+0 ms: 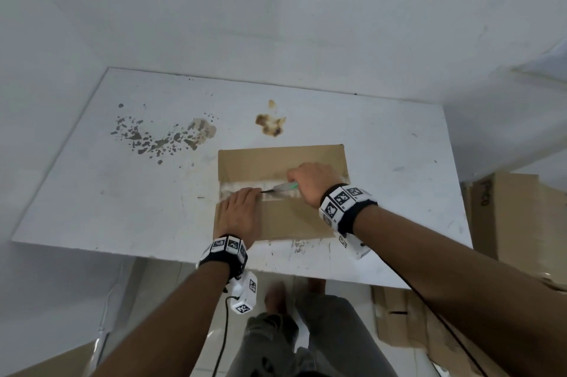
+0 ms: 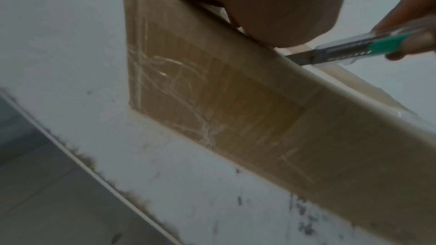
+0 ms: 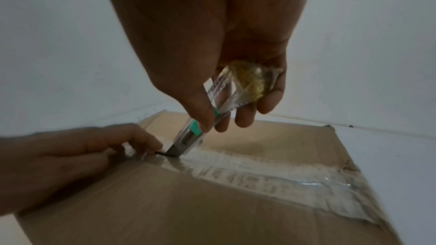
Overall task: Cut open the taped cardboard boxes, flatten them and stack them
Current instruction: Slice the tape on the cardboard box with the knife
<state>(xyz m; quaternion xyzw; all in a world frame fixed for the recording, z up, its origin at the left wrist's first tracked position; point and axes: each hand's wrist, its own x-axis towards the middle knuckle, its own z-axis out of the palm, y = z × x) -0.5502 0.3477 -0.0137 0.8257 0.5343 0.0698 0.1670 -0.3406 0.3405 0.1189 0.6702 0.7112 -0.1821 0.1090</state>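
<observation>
A brown cardboard box (image 1: 294, 217) stands on the white table (image 1: 92, 192), with a strip of clear tape (image 3: 271, 172) along its top seam. My right hand (image 1: 310, 183) grips a clear utility knife with a green slider (image 3: 195, 129); its blade (image 3: 172, 151) touches the tape near the seam's left end. A wad of peeled tape (image 3: 250, 81) is also held in that hand. My left hand (image 1: 241, 214) lies flat on the box's left top, its fingertips (image 3: 151, 142) right beside the blade. In the left wrist view the knife (image 2: 368, 47) meets the box's upper edge (image 2: 259, 90).
The table has dark and brown stains (image 1: 270, 123) behind the box. More cardboard boxes (image 1: 515, 223) stand on the floor to the right, and flattened cardboard (image 1: 408, 324) lies under the table's right side. A white wall (image 1: 276, 8) rises behind the table.
</observation>
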